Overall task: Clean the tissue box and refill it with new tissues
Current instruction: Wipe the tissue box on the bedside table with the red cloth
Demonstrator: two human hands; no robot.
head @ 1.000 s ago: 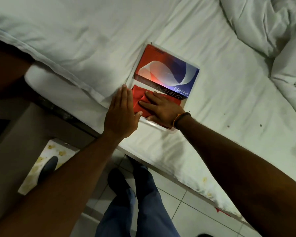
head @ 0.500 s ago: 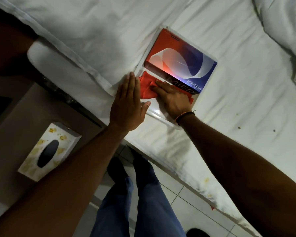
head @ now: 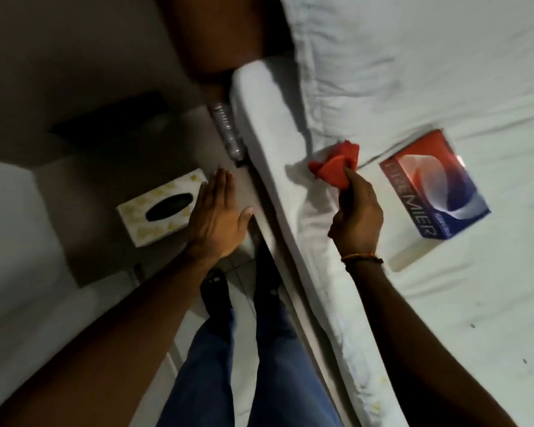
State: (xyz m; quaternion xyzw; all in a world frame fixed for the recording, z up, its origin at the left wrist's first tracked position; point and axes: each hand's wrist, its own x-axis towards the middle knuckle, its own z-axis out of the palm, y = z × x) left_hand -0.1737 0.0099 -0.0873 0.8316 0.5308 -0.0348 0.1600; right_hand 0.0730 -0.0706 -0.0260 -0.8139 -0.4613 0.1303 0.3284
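Note:
A red and blue tissue pack (head: 435, 186) marked PREMIER lies on a clear flat holder (head: 406, 260) on the white bed. My right hand (head: 356, 215) is lifted off it and pinches a crumpled red cloth (head: 335, 167) above the mattress edge, left of the pack. A white tissue box (head: 162, 206) with yellow flowers and a dark oval slot sits on the bedside stand. My left hand (head: 218, 218) hovers flat, fingers together, right beside that box, holding nothing.
The grey bedside stand (head: 105, 167) fills the left. A clear plastic bottle (head: 227, 132) lies in the gap between stand and mattress (head: 278, 155). My legs in blue trousers and dark shoes stand on the tiled floor (head: 238, 303) below. A pillow (head: 383, 57) lies at the top.
Both hands left the PREMIER pack. The right hand lifted the red cloth away to the left; the left hand swung over to the bedside stand beside the flowered box. The view turned left.

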